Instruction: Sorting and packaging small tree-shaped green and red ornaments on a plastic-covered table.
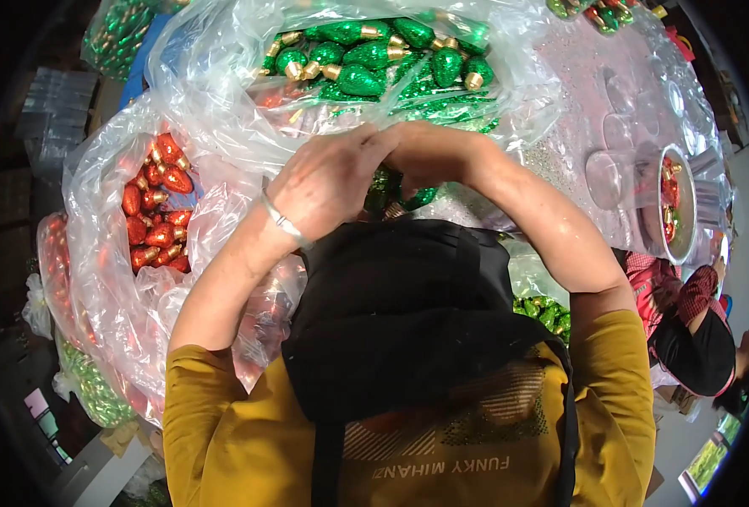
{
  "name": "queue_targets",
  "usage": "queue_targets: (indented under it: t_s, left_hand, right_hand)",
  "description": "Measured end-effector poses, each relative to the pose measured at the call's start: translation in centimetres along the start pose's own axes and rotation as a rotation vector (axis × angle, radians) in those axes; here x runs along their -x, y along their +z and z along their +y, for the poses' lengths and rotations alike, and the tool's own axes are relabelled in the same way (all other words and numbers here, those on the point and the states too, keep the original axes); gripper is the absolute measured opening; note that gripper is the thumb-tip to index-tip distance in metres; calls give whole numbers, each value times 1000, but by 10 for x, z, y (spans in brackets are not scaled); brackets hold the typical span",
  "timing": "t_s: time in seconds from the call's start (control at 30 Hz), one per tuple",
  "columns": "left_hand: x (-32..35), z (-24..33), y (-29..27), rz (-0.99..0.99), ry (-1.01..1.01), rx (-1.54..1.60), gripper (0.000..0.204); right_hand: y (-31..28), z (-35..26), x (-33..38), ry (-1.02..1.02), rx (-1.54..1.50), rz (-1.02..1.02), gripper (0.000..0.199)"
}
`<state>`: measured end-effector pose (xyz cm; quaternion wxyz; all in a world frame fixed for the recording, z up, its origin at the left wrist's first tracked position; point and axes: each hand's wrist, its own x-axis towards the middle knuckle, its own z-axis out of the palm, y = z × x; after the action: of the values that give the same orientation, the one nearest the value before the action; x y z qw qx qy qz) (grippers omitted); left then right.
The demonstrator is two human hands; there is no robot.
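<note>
Both forearms rise from the mustard sleeves and bend inward, elbows wide, so that the hands meet in front of the chest near the table's near edge. The left hand point(328, 182), with a pale band point(281, 220) at its wrist, angles up and right; the right hand point(429, 152) curls in from the other side. They are together, fingers bent and overlapping; whether they grip anything cannot be told. Dark green ornaments point(422, 199) show just below them, above the black apron point(391, 321), which hides part of the table point(560, 127). Beyond the hands, toward the far edge, clear plastic point(210, 127) surrounds gold-capped green ornaments point(359, 80); red ornaments point(170, 176) lie to the left. Near the right edge are clear cups point(609, 179) and a bowl point(686, 198) holding red pieces. A co-worker's checked sleeve point(697, 296) shows beyond.
</note>
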<state>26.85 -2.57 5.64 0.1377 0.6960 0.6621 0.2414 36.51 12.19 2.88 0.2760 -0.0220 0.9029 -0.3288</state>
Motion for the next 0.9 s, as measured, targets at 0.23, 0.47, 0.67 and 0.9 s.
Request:
queue_targets:
  t_s: [0.23, 0.47, 0.67, 0.9]
  left_hand:
    - [-19, 1, 0, -323, -63, -239, 33]
    - [-45, -28, 24, -689, 16, -358, 40]
    - [-47, -24, 37, -560, 56, -81, 60]
    - [-39, -21, 49, -529, -78, -273, 79]
  right_hand:
    - [17, -17, 75, -257, -35, 638, 36]
    - [66, 14, 86, -315, 268, 834, 33]
    - [83, 26, 76, -281, -55, 1007, 32]
    - [128, 34, 111, -421, -136, 1269, 24]
